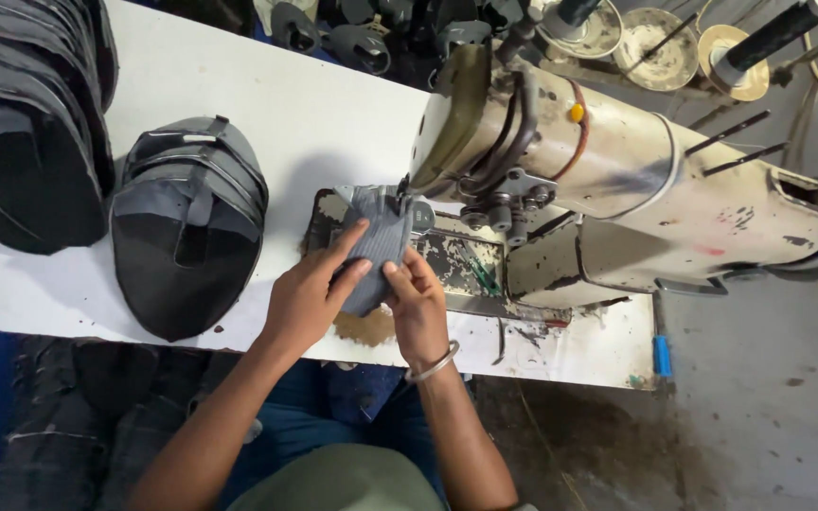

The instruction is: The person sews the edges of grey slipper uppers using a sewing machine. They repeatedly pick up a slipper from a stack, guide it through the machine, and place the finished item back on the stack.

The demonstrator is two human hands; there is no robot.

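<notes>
A small grey fabric piece [378,237] lies on the bed of a worn cream sewing machine [617,161], its far end under the needle area. My left hand [310,298] presses on the fabric's left side with fingers spread along it. On the fabric's near right edge my right hand [417,303] pinches it, a metal bangle on that wrist.
Stacks of dark grey and black sewn pieces sit on the white table [314,114]: one pile [186,227] just left of my hands, a bigger one [26,123] at the far left. Thread spools [769,38] and dishes stand behind the machine. The table's front edge runs below my hands.
</notes>
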